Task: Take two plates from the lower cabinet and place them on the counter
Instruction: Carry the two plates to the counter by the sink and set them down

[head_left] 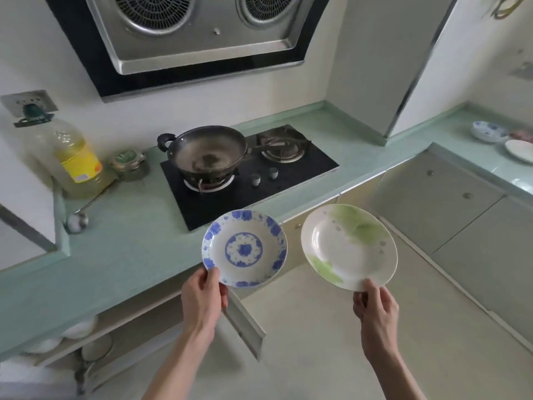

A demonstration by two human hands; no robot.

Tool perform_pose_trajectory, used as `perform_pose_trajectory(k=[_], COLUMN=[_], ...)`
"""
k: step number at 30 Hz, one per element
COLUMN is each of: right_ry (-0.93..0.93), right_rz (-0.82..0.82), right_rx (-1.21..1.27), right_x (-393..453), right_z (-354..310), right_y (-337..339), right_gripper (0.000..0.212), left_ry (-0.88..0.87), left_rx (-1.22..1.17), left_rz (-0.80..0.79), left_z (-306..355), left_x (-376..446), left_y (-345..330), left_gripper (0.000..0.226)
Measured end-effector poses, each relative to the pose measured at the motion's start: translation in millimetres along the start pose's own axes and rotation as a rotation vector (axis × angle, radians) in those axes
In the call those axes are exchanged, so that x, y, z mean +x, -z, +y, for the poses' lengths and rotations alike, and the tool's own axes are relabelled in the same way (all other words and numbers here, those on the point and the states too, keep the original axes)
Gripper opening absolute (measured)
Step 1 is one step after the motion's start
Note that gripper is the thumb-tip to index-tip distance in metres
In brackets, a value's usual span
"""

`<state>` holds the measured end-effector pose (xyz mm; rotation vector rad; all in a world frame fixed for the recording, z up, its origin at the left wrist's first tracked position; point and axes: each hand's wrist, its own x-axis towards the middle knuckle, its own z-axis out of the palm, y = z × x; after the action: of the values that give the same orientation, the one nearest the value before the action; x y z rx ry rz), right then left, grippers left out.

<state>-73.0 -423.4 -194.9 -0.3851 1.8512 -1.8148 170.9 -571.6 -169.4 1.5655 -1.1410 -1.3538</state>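
Observation:
My left hand (203,301) grips the near rim of a white plate with blue flowers (245,249), held over the front edge of the pale green counter (121,249). My right hand (375,308) pinches the near rim of a white plate with green leaf patches (349,246), held in the air over the floor, right of the counter edge. The two plates sit side by side without touching. Below left, the lower cabinet (129,327) stands open, with more white dishes (96,347) on its shelves and its door (245,321) swung out.
A black gas hob (302,171) carries a dark wok (207,151) on its left burner. An oil bottle (72,157), a glass jar (128,164) and a ladle (78,219) sit at the counter's left. Bowls and a plate (519,150) rest on the right counter.

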Motion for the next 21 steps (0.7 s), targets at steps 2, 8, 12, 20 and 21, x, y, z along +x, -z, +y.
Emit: perform_pose_trajectory(k=[2,8,12,20,21], right_ry=[0.001,0.027,0.039,0.055,0.052], right_rz=[0.026,0.12,0.203,0.374,0.395], right_rx=[0.004,0.041,0.077,0.098,0.101], right_x=[26,96,128,184,193], right_z=[-5,-22,-36,-56,-57], right_y=[28,100,140,202,209], right_gripper=[0.037,0.036,0.035,0.033,0.033], left_ry=[-0.011,-0.052,-0.067,-0.1,-0.104], left_rx=[0.011,0.026,0.032,0.069,0.077], left_rz=[-0.027,-0.098,-0.153,-0.337,-0.359], left_z=[9,35,53,75,77], left_x=[-4,-11,-13,-11,-9], left_y=[-38,-152,-220,-347,-363], left_gripper=[0.031,0.031,0.029,0.026,0.026])
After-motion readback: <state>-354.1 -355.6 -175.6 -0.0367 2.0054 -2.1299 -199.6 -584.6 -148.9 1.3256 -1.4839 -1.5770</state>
